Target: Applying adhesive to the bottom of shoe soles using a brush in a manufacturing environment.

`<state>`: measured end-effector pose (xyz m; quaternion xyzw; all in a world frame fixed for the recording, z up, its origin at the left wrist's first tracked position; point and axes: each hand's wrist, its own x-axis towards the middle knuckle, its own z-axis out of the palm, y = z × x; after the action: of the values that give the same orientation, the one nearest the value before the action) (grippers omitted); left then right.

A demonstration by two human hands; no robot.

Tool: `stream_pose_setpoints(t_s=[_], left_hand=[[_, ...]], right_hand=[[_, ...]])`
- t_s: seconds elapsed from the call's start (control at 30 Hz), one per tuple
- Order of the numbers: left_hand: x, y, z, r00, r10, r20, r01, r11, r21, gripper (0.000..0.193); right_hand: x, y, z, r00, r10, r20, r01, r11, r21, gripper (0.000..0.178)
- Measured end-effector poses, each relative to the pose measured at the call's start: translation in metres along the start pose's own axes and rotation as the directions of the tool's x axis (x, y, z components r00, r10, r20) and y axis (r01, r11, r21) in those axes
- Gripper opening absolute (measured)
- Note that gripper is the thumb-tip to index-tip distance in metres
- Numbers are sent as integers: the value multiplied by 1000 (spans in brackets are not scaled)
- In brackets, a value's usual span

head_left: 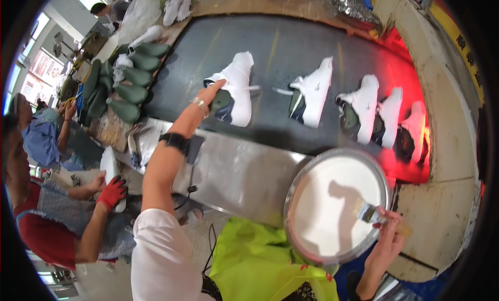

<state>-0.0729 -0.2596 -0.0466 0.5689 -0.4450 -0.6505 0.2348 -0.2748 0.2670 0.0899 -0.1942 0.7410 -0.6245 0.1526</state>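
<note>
My left hand (pixel 209 94) reaches onto a dark conveyor belt and grips the edge of a white shoe upper (pixel 241 88), which lies on its side with a dark green last inside. Part of the fingers is hidden by the upper. My right hand (pixel 389 237) is closed round the handle of a flat paintbrush (pixel 370 213). The brush hangs over a large round basin (pixel 292 218) of white liquid, its bristles at or just above the surface; I cannot tell which.
More white shoe uppers (pixel 318 93) lie along the belt (pixel 270 51) toward a red-lit opening (pixel 410 88) at right. Green lasts (pixel 132 93) are piled at left. A co-worker in a red glove (pixel 112 193) holds a white piece nearby. Yellow-green cloth (pixel 249 254) hangs below the metal edge.
</note>
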Motion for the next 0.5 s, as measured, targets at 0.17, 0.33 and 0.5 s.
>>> stream_pose_setpoints(t_s=[0.17, 0.33, 0.5], left_hand=[[-134, -70, -77, 980, -67, 190, 84, 993, -83, 61], [-158, -168, -130, 940, 322, -114, -243, 864, 440, 64], [-157, -151, -100, 909, 416, 20, -328, 686, 649, 76]], right_hand=[[-21, -10, 3, 997, -54, -47, 57, 996, 69, 29], [-41, -17, 10, 985, -127, 114, 111, 984, 139, 26], [-62, -16, -3, 986, -130, 101, 121, 988, 92, 27]])
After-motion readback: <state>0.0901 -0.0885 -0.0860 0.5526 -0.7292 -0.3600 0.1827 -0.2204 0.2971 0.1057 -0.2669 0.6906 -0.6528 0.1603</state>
